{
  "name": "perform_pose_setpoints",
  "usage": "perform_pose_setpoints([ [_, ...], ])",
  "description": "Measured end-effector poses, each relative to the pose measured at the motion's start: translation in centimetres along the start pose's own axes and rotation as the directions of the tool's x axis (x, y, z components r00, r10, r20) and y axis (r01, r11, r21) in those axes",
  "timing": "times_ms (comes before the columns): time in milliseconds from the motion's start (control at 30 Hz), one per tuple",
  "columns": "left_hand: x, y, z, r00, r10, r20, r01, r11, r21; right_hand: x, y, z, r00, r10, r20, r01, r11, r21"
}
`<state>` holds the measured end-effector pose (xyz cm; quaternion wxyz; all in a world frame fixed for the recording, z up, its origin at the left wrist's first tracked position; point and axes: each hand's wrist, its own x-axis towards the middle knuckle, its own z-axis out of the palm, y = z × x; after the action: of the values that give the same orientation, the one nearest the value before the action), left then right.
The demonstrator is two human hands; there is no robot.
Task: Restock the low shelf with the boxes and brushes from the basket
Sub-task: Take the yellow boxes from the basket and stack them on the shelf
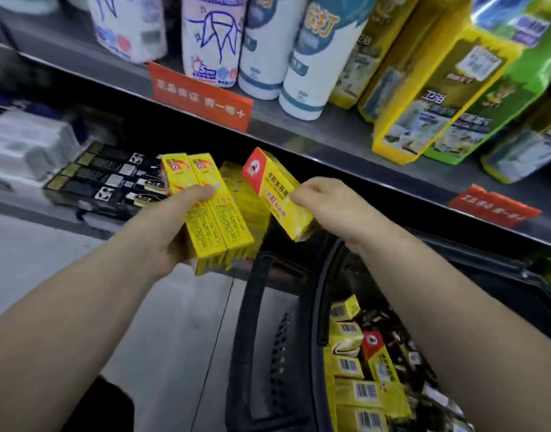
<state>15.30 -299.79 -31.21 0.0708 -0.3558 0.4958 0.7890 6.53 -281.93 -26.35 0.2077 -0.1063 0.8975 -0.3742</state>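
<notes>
My left hand [174, 226] grips two long yellow boxes [211, 213] side by side, held in front of the low shelf [34, 198]. A third yellow box [246, 194] shows just behind them. My right hand [324, 204] holds one more yellow box with a red end [277, 191], tilted, right of the pair. The black basket [268, 322] sits below my right arm, with several yellow boxes [358, 369] lying inside it. No brushes can be made out.
Black flat packs [109, 179] lie in a row on the low shelf, left of my hands, with white packages [24, 145] further left. The upper shelf holds white bottles [268, 57] and yellow and green pouches [439, 98]. Red price tags [202, 98] hang on its edge.
</notes>
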Motion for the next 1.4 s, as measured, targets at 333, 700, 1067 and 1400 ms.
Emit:
perform_pose_setpoints([
  [333, 5.4, -2.6, -3.2, 0.971, -0.068, -0.231, 0.051, 0.996, -0.078, 10.9, 1.7, 5.1, 0.981, 0.064, 0.185, 0.073, 0.759, -0.647],
  [700, 7.6, -3.4, -1.9, 0.960, -0.125, -0.251, 0.075, 0.977, -0.202, 12.4, 3.8, 6.9, 0.898, 0.174, 0.404, 0.141, 0.756, -0.639],
  [1067, 7.0, -2.8, -1.4, 0.972, -0.011, -0.233, -0.051, 0.965, -0.258, 9.5, 0.9, 7.4, 0.945, -0.148, 0.290, 0.219, 0.948, -0.230],
  [1400, 6.2, -2.9, -0.3, 0.991, -0.024, -0.135, -0.016, 0.957, -0.291, 9.4, 1.5, 5.3, 0.980, -0.105, 0.168, 0.117, 0.991, -0.059],
])
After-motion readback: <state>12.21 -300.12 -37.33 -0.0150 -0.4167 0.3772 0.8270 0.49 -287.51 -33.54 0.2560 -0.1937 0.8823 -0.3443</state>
